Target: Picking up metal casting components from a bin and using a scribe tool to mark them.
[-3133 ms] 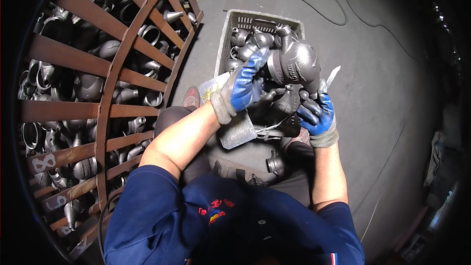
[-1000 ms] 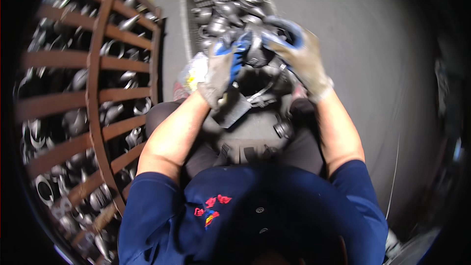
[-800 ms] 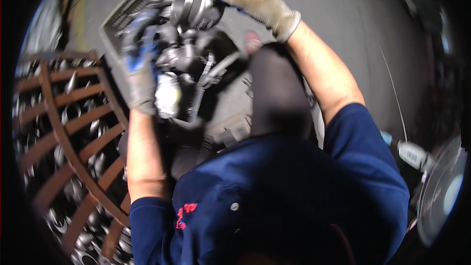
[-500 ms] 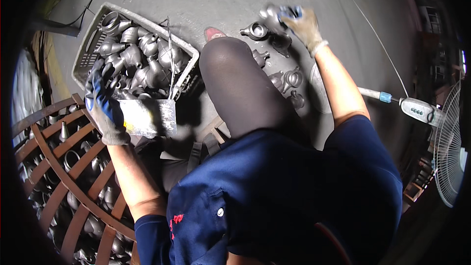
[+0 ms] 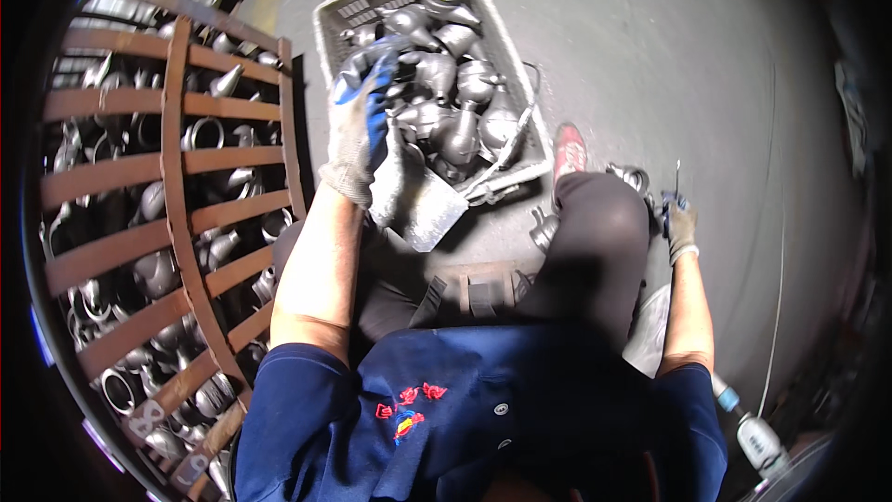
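Observation:
My left hand (image 5: 355,125), in a grey glove with a blue coating, reaches over the left side of a plastic crate (image 5: 542,165). Its fingers look stretched out over grey metal castings (image 5: 457,135) heaped inside; the tips blend with the dark metal. Off to the right, past my knee, my right hand (image 5: 683,225) is low by the floor in a similar glove. Beside it lies a ring-ended metal casting (image 5: 634,178). A thin upright sliver (image 5: 677,177) shows just beyond its fingers; whether the hand holds it or anything else is unclear.
On my left stands a rusty slatted metal bin (image 5: 177,167) full of similar castings. A pale flat sheet (image 5: 429,214) leans at the crate's near edge. Another casting (image 5: 544,228) lies by my knee. A fan's pole and control box (image 5: 760,442) are at lower right.
The view has turned, so the crate now appears nearer the middle. My right hand, which held a casting out over the floor, is now lower and closer to my knee.

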### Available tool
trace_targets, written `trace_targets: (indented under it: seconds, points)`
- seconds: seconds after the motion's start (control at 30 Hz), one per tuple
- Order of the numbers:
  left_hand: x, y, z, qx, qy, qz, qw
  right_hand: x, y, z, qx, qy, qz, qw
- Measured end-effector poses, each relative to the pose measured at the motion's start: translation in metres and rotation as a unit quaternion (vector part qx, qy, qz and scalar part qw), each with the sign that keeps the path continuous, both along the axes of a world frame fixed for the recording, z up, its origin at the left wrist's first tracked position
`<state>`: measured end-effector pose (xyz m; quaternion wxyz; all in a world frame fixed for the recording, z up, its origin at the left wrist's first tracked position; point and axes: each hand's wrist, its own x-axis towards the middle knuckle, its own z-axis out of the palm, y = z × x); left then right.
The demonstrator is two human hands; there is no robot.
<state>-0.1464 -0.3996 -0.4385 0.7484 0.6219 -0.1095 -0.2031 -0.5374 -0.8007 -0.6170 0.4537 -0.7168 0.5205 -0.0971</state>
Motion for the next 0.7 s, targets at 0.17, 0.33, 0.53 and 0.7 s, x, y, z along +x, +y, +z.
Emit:
trace_targets:
  seconds: [0.17, 0.33, 0.53, 0.7]
  points:
    - [0.008, 0.015, 0.016, -0.043, 0.044, 0.064, 0.996, 0.233, 0.065, 0.123, 0.114, -0.040, 0.227, 0.966]
    - [0.016, 0.023, 0.039, -0.110, 0.138, 0.104, 0.979, 0.373, 0.145, 0.126, -0.030, 0.011, 0.485, 0.874]
    - [0.019, 0.041, 0.039, -0.160, 0.135, 0.144, 0.967, 0.469, 0.210, 0.072, -0.184, 0.014, 0.465, 0.866]
    - [0.015, 0.051, 0.044, -0.176, 0.105, 0.152, 0.967, 0.513, 0.212, 0.060, -0.312, 0.009, 0.380, 0.871]
